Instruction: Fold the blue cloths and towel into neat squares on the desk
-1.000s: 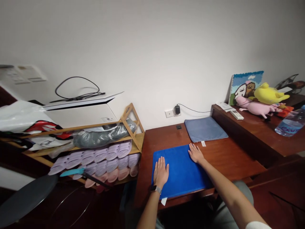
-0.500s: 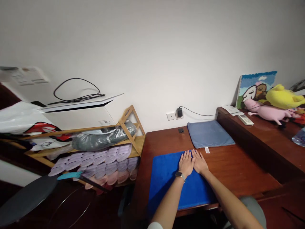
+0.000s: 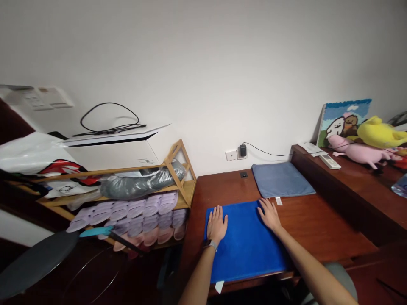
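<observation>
A bright blue folded towel [image 3: 244,241] lies flat on the dark wooden desk [image 3: 311,228], near its front edge. My left hand [image 3: 216,223] rests open, palm down, on the towel's far left corner. My right hand [image 3: 270,214] lies open and flat on the towel's far right corner. A second, grey-blue folded cloth [image 3: 281,180] lies further back on the desk, just beyond my right hand.
A raised wooden shelf [image 3: 349,178] at the right carries plush toys [image 3: 365,150], a remote control [image 3: 330,161] and a picture. A wall socket with a charger [image 3: 243,150] sits behind the desk. A bamboo rack [image 3: 178,182] with slippers stands at the left.
My hands met at the middle of the towel's far edge half a second ago; they have since slid apart, the left going left and the right staying at the right corner.
</observation>
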`<state>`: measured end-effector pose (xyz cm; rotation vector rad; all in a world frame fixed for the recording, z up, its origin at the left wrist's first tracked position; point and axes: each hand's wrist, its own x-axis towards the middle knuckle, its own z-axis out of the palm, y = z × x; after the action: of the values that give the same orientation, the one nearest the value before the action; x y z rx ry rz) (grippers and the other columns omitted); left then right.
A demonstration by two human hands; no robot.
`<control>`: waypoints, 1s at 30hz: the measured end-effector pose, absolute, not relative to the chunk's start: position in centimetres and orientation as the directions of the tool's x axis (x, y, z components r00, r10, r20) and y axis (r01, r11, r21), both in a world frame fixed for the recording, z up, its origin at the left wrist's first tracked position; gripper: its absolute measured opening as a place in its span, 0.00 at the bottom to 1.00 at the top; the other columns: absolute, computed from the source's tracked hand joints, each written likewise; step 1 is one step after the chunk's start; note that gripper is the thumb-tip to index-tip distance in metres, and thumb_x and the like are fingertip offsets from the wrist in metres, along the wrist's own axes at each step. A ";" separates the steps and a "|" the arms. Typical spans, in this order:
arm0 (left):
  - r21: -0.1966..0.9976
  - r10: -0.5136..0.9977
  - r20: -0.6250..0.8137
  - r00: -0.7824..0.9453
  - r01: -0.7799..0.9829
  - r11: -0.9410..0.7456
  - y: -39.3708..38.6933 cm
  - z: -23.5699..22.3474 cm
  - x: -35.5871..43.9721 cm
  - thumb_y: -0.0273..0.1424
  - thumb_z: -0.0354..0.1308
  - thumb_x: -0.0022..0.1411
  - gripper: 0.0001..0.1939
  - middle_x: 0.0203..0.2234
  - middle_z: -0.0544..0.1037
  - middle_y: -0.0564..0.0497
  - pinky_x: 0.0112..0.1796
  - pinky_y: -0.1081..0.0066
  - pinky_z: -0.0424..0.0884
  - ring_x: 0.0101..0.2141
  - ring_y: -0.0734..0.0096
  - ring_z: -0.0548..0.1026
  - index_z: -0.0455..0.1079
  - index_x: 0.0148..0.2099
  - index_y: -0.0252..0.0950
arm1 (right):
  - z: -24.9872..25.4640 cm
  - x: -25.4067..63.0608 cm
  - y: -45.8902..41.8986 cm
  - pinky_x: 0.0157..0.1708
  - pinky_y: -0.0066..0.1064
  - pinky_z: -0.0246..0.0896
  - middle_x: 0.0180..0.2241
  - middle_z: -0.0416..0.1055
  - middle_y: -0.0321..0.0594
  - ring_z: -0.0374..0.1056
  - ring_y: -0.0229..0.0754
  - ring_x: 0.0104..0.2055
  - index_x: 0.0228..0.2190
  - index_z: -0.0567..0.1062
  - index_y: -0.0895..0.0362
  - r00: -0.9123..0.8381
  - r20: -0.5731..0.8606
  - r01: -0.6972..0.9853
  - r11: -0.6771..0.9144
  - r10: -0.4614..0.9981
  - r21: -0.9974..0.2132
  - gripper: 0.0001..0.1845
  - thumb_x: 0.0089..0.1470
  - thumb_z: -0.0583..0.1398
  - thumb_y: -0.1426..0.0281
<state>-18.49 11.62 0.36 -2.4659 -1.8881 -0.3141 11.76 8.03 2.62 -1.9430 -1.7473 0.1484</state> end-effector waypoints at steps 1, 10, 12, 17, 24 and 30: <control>0.108 0.952 0.183 0.247 0.957 -0.269 11.6 0.3 -18.2 0.42 0.37 0.77 0.33 0.72 0.59 0.42 0.70 0.51 0.51 0.72 0.56 0.55 0.53 0.76 0.33 | 4.3 11.9 7.8 0.68 0.50 0.51 0.56 0.75 0.52 0.67 0.51 0.62 0.60 0.73 0.58 0.217 0.373 0.876 -0.011 0.902 -0.483 0.29 0.67 0.48 0.58; 0.137 0.951 0.200 0.236 0.954 -0.265 11.6 0.4 -17.9 0.42 0.38 0.76 0.32 0.72 0.61 0.42 0.70 0.51 0.50 0.72 0.57 0.56 0.54 0.76 0.35 | 20.6 13.2 8.3 0.70 0.65 0.43 0.42 0.78 0.44 0.67 0.52 0.62 0.69 0.60 0.59 0.294 0.788 0.864 0.202 0.540 -0.461 0.35 0.63 0.54 0.65; 0.136 0.954 0.183 0.238 0.955 -0.264 11.7 0.5 -17.9 0.41 0.38 0.76 0.32 0.72 0.61 0.42 0.71 0.51 0.50 0.72 0.57 0.56 0.54 0.76 0.34 | 22.6 13.5 8.9 0.68 0.65 0.47 0.55 0.75 0.54 0.59 0.57 0.69 0.71 0.54 0.61 0.251 0.753 0.874 0.192 0.609 -0.446 0.39 0.63 0.54 0.63; 0.115 0.956 0.162 0.244 0.958 -0.264 11.7 1.0 -17.9 0.41 0.38 0.76 0.33 0.72 0.59 0.41 0.70 0.50 0.49 0.72 0.56 0.55 0.54 0.75 0.32 | 24.4 13.6 7.3 0.71 0.64 0.40 0.75 0.45 0.52 0.40 0.56 0.77 0.74 0.37 0.54 0.186 0.876 0.901 0.277 0.446 -0.332 0.45 0.65 0.53 0.62; 0.085 0.955 0.172 0.243 0.962 -0.260 11.7 1.3 -17.6 0.40 0.39 0.76 0.31 0.72 0.60 0.42 0.70 0.49 0.50 0.72 0.56 0.56 0.58 0.74 0.34 | 10.7 11.6 6.4 0.74 0.51 0.36 0.75 0.46 0.45 0.35 0.50 0.78 0.75 0.43 0.59 0.145 0.501 0.923 0.065 0.853 -0.378 0.38 0.68 0.44 0.65; 0.041 0.914 0.301 0.272 0.954 -0.298 12.4 0.4 -19.0 0.36 0.41 0.74 0.29 0.69 0.65 0.41 0.69 0.48 0.55 0.69 0.54 0.62 0.64 0.71 0.35 | 2.4 11.4 7.6 0.75 0.46 0.31 0.75 0.42 0.44 0.36 0.47 0.78 0.74 0.49 0.61 0.062 -0.027 0.941 -0.067 0.998 -0.331 0.38 0.70 0.41 0.57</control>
<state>-19.02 12.43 0.38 -2.3839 -1.7650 -0.4052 11.41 7.56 2.40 -2.1110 -1.9758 0.3657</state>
